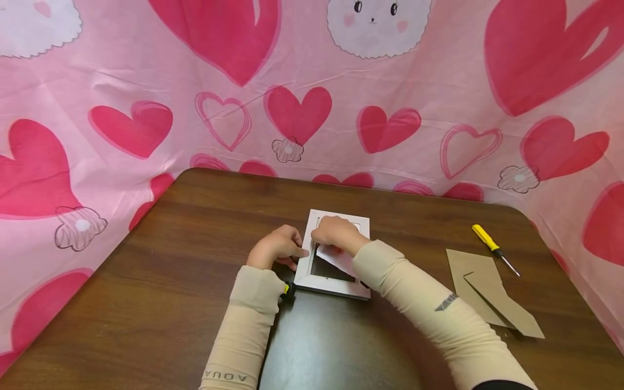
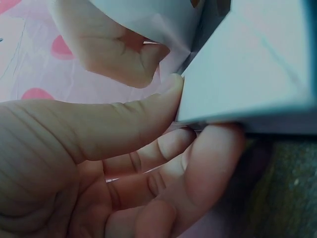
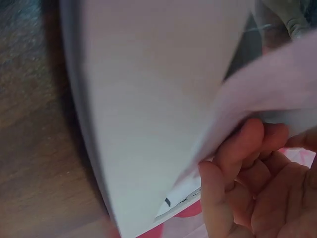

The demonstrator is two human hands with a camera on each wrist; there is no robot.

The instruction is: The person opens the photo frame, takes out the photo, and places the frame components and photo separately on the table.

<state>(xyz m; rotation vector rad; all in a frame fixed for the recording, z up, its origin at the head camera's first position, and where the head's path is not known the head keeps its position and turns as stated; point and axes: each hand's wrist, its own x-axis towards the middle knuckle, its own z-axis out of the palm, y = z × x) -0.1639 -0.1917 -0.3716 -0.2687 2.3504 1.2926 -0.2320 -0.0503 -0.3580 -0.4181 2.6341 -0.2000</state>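
Note:
A white rectangular picture frame lies on the table, its opening showing a dark panel. My left hand grips the frame's left edge. In the left wrist view the thumb lies against the white edge and a bent finger is under it. Reaching over the opening, my right hand pinches a white sheet of paper, which is lifted at a slant out of the frame. The right wrist view shows the sheet bending up beside the fingers; small dark marks show near the frame's corner.
Brown cardboard pieces lie overlapping on the right of the wooden table. Beyond them is a screwdriver with a yellow and black handle. A small black and yellow item shows beside the left wrist. Pink heart-print cloth hangs behind.

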